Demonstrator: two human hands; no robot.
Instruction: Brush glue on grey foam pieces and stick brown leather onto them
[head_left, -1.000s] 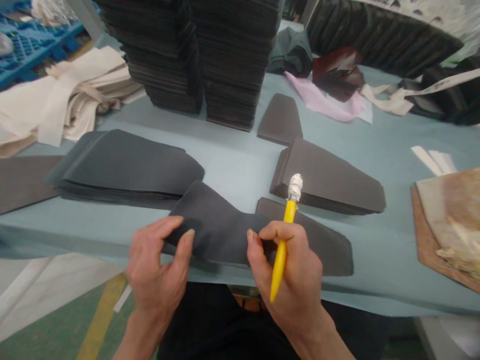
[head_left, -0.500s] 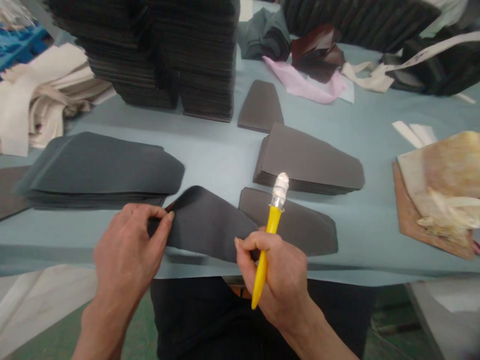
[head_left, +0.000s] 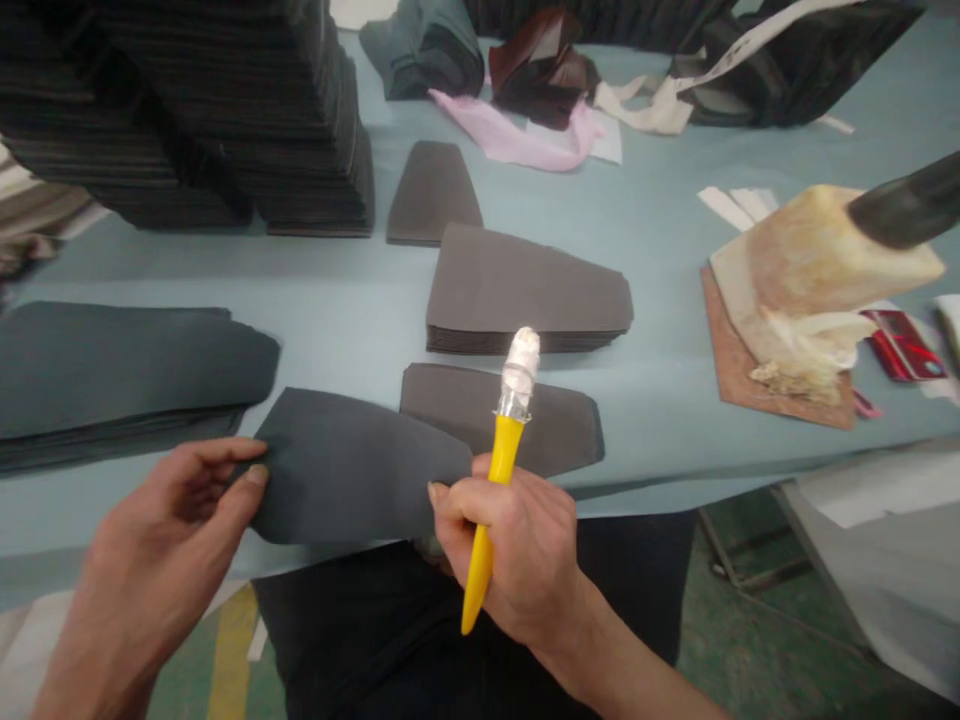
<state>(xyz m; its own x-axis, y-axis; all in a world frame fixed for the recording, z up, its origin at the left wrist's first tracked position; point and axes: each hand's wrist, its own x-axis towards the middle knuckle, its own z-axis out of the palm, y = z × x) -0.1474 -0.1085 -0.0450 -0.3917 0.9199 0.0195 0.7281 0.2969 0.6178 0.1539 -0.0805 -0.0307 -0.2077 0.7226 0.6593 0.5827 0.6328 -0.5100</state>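
Between my two hands a dark grey-blue cut panel (head_left: 352, 465) is held up over the table's near edge. The thumb and fingers of my left hand (head_left: 165, 540) pinch its left end. My right hand (head_left: 517, 545) grips its right end and also holds a yellow-handled brush (head_left: 504, 450), its white-coated tip pointing up and away. Just behind, a single brown-grey panel (head_left: 555, 425) lies flat, partly covered by the brush and my right hand. Farther back sits a stack of brown-grey panels (head_left: 525, 285). To the left is a stack of dark grey-blue panels (head_left: 127, 365).
Tall dark stacks (head_left: 307, 130) rise at the back left. On the right, a glue-crusted pale container (head_left: 795, 260) with a dark cylinder in it stands on a brown board (head_left: 731, 350). A red object (head_left: 904, 345) lies beyond. Fabric scraps (head_left: 525, 135) lie at the back.
The view has swung to the right, showing the dark cylinder and red object. The held panel has turned its broad face more toward me, and its left end now lies clear of the left stack.
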